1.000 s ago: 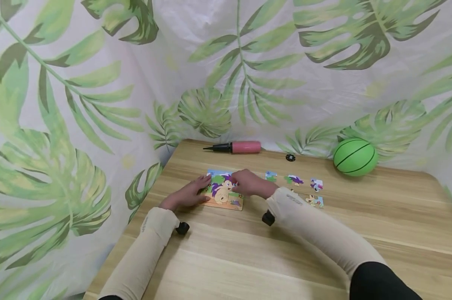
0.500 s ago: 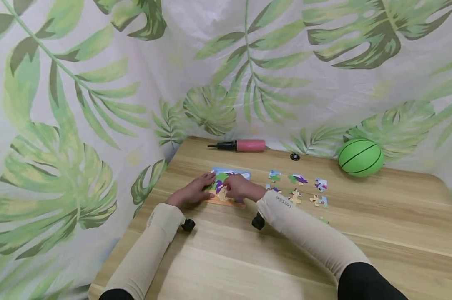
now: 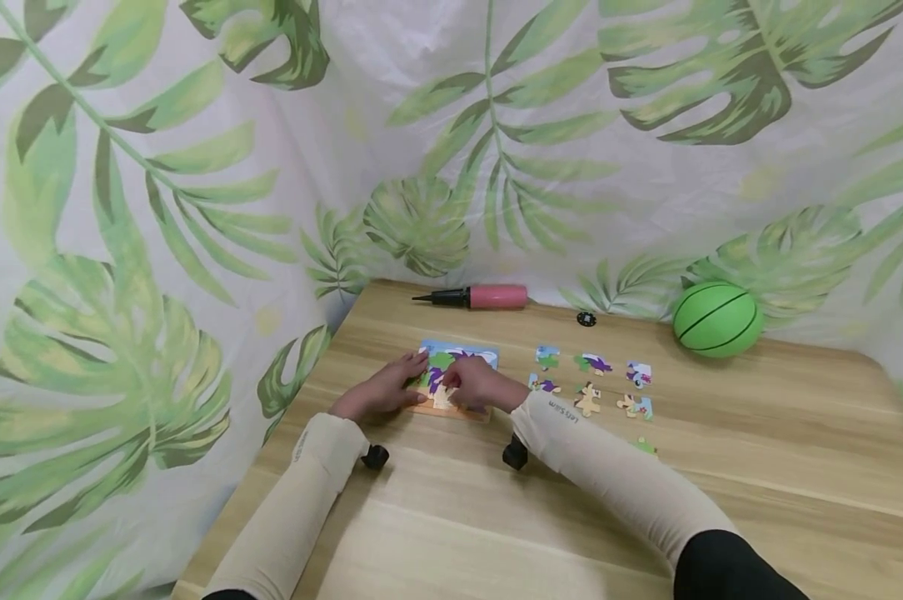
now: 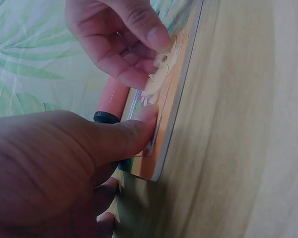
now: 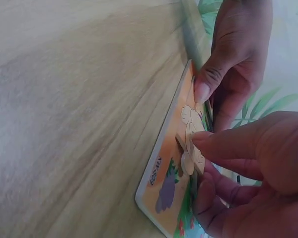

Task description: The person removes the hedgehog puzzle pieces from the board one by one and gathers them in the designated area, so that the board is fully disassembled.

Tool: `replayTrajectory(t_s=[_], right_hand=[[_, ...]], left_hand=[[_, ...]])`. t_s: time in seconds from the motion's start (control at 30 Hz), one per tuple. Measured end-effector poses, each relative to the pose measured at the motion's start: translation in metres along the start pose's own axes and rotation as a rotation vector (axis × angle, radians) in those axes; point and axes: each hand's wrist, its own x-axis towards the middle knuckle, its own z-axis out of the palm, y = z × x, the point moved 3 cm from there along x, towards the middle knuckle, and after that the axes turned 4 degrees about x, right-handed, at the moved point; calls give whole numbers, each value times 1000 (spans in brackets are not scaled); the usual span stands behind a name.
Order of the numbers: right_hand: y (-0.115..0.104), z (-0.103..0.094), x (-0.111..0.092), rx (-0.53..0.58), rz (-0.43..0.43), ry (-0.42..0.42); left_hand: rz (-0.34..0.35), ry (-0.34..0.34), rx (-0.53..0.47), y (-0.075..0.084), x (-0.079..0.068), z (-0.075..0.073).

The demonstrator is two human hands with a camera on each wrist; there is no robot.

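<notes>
A flat puzzle board (image 3: 440, 412) with a cartoon pony picture lies on the wooden table. My left hand (image 3: 382, 388) rests at its left side, thumb (image 4: 134, 135) laid on the orange lower border and the other fingers along the left edge. My right hand (image 3: 477, 382) is over the middle of the board. It pinches a cream puzzle piece (image 5: 194, 151) between thumb and fingers, and the piece stands tilted at the board's surface in the right wrist view. The left wrist view shows this cream piece (image 4: 162, 75) right beside the left thumb. My right hand hides part of the picture.
Several loose puzzle pieces (image 3: 589, 400) lie to the right of the board, one green piece (image 3: 646, 447) nearer my right sleeve. A pink and black hand pump (image 3: 496, 297), a small black disc (image 3: 586, 319) and a green ball (image 3: 717, 320) are along the back by the leaf-print cloth.
My right hand has moved down and left from the board's upper right to its lower middle. More loose pieces show beside the forearm. My left hand stays at the board's left side.
</notes>
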Motion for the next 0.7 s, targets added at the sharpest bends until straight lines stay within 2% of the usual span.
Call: replayTrajectory(t_s=[0.2,0.37,0.5,0.7], right_hand=[[5,-3,-1,127,-6,6],[11,-30,-12,202,-12,43],[21,-62,-37,222,17,64],[64,-93,-90,201,49,89]], left_hand=[[1,8,41,-4,-1,4],[23,8,30,1,2,1],[20,-1,44,2,1,1],[10,11,47,2,1,1]])
